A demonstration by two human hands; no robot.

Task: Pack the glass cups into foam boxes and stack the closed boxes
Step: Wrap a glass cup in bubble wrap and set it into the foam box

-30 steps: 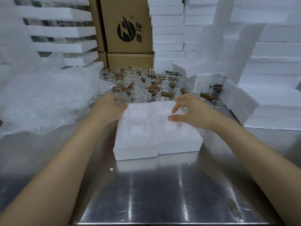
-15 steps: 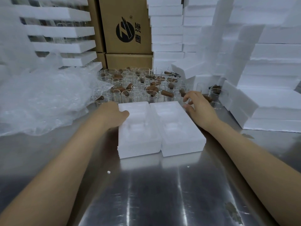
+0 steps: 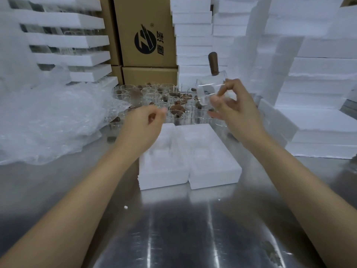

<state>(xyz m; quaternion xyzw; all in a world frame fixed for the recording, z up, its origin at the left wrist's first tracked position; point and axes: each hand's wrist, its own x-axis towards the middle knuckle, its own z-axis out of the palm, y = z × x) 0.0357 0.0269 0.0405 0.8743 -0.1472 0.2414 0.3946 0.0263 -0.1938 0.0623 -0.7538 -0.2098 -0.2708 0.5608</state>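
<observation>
1. Two open foam boxes (image 3: 190, 163) sit side by side, touching, on the steel bench (image 3: 173, 238), their moulded hollows facing up.
2. Above them the right hand (image 3: 234, 111) holds a glass cup (image 3: 209, 89) in the air, tilted, fingers (image 3: 222, 93) pinched around its clear body, its brown handle (image 3: 213, 63) pointing up.
3. Left hand (image 3: 144, 123) hovers over the left box, fingers loosely curled, gripping nothing I can see.
4. More glass cups (image 3: 162, 99) crowd the bench behind the boxes.
5. Crumpled bubble wrap (image 3: 52, 118) lies at the left; foam stacks (image 3: 316, 78) rise at the right.
</observation>
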